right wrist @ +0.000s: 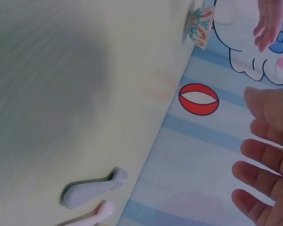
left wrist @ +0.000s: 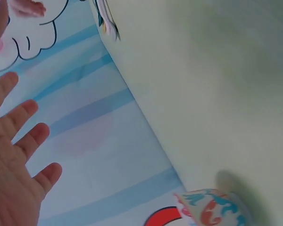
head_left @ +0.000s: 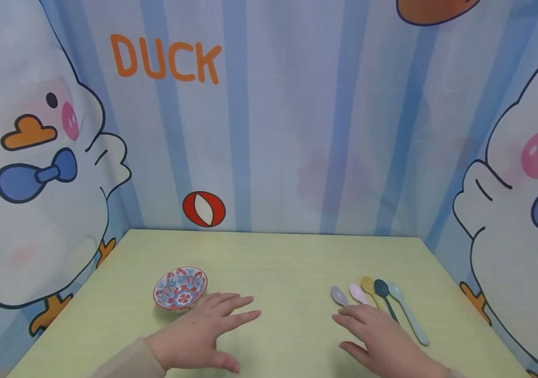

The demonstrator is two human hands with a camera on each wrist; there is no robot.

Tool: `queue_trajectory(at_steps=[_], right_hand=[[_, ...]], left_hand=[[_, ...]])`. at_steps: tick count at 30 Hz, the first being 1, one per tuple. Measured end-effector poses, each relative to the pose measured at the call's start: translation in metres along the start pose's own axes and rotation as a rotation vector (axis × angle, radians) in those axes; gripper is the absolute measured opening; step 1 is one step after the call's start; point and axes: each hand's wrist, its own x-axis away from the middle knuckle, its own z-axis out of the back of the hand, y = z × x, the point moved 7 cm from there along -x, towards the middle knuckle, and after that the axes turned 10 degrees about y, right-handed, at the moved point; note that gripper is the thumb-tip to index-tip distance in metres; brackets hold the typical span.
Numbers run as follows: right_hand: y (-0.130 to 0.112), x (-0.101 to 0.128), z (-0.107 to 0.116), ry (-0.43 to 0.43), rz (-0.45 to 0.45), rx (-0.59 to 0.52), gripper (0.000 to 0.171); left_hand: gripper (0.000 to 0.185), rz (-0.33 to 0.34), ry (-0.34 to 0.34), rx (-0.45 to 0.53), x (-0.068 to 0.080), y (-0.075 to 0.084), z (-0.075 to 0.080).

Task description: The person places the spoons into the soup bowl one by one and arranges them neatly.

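Hands lie flat over the pale yellow-green wooden table [head_left: 273, 262], palms down, fingers straight and spread, holding nothing. The left hand [head_left: 203, 333] sits toward seven o'clock on the table, well apart from the right hand [head_left: 382, 341] at five o'clock.

Just beyond the left hand's fingertips, at about eleven o'clock from it, stands the small round ceramic bowl with a red and blue pattern [head_left: 180, 288], upright, close to the fingers; whether they touch it cannot be told. The left wrist view shows that hand's open fingers [left wrist: 19, 141] and the bowl's rim [left wrist: 212, 207] at the lower edge.

At twelve to one o'clock from the right hand lies a fan of five plastic spoons, bowls pointing away from the person: a grey-lilac spoon [head_left: 339, 295], a pale pink spoon [head_left: 358, 293], a mustard-yellow spoon [head_left: 368, 286], a dark teal spoon [head_left: 382, 290] and a light grey-blue spoon [head_left: 408, 315]. The right hand covers the handles of the nearer ones. In the right wrist view the grey-lilac spoon [right wrist: 92, 188] and pink spoon [right wrist: 101, 212] show beside straight fingers [right wrist: 264, 155].

Behind the table hangs a blue-striped cartoon duck curtain [head_left: 269, 115].
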Motion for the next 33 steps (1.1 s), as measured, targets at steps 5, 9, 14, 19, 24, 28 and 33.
queue_trajectory(at_steps=[5, 9, 14, 19, 24, 28, 33], right_hand=[[0.014, 0.006, -0.009, 0.021, -0.091, 0.022, 0.037], [0.025, 0.012, -0.014, 0.040, -0.173, 0.049, 0.034], [0.035, 0.019, -0.019, 0.063, -0.271, 0.071, 0.032], [0.048, 0.026, -0.024, 0.073, -0.393, 0.060, 0.030], [0.060, 0.034, -0.030, 0.072, -0.484, 0.014, 0.032], [0.069, 0.039, -0.033, 0.060, -0.535, -0.013, 0.032], [0.082, 0.044, -0.035, 0.042, -0.612, -0.007, 0.031]], left_hand=[[0.080, 0.201, 0.077, 0.153, 0.009, -0.023, -0.003], [0.078, 0.352, 0.153, 0.243, 0.016, -0.041, -0.005], [0.079, 0.513, 0.212, 0.250, 0.022, -0.066, -0.006], [0.079, 0.622, 0.248, 0.191, 0.029, -0.089, -0.003], [0.079, 0.719, 0.284, 0.069, 0.040, -0.114, -0.001], [0.087, 0.784, 0.288, 0.027, 0.049, -0.131, -0.002], [0.101, 0.865, 0.245, 0.047, 0.059, -0.148, -0.006]])
